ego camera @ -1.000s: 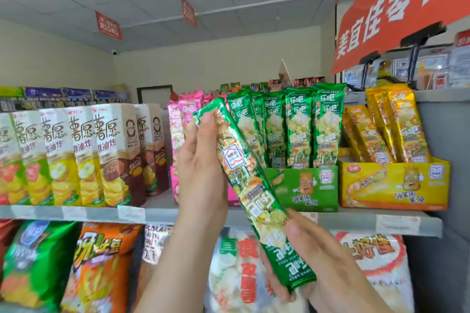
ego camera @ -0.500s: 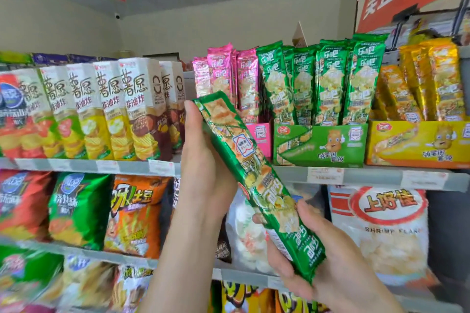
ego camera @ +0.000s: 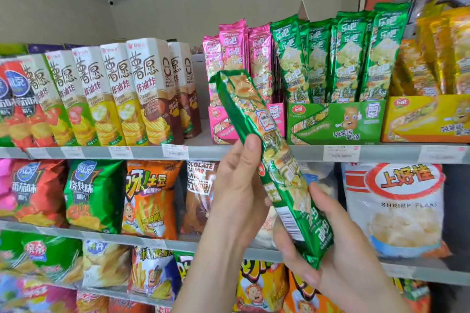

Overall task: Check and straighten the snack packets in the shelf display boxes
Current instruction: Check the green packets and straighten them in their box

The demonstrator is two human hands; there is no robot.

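Tilting away from the shelf, the green packet point(ego camera: 273, 160) sits out of its display box, held in front of the top shelf between 2 hands, its upper end leaning up and left across the pink box point(ego camera: 223, 122) and its lower end down and right. That slant looks chosen for reading: the printed face and the barcode strip near the bottom are turned toward the camera, which suits the checking half of the task rather than the straightening.

The left hand point(ego camera: 239, 185) comes up from below with the wrist nearly vertical; its grip is closed lightly on the packet's middle, thumb pressed along the left edge and the other fingers hidden behind. The right hand point(ego camera: 328, 244) cradles the lower end from underneath, palm up, grip closed on it with the thumb over the front.

Just behind, the green box point(ego camera: 338, 122) holds its upright packets point(ego camera: 346, 58) on the shelf point(ego camera: 300, 153), probably where this 1 belongs.
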